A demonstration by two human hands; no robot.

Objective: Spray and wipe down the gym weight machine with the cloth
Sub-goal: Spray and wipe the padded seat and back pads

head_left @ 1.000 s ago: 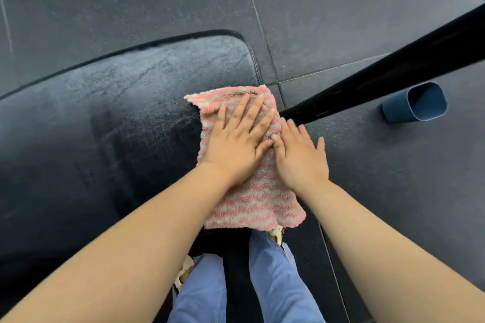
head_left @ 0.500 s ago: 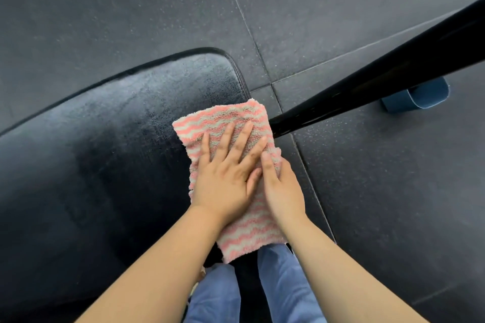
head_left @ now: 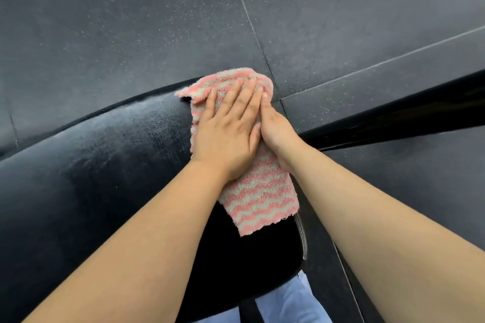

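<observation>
Cloth [head_left: 258, 199] — both hands, left [head_left: 227, 131] and right [head_left: 277, 128], pressing flat.

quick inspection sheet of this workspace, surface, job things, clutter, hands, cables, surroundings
surface: black padded seat, sheen with streaks beside the cloth
job's things: pink and grey striped cloth flat on the pad's far right corner, near end hanging past the edge; spray bottle not in view
clutter: nothing seen
grippers: left hand flat on the cloth, fingers straight; right hand pressed beside it at the cloth's right edge
cables: nothing seen
surroundings: dark speckled floor tiles; glossy black bar at right
</observation>
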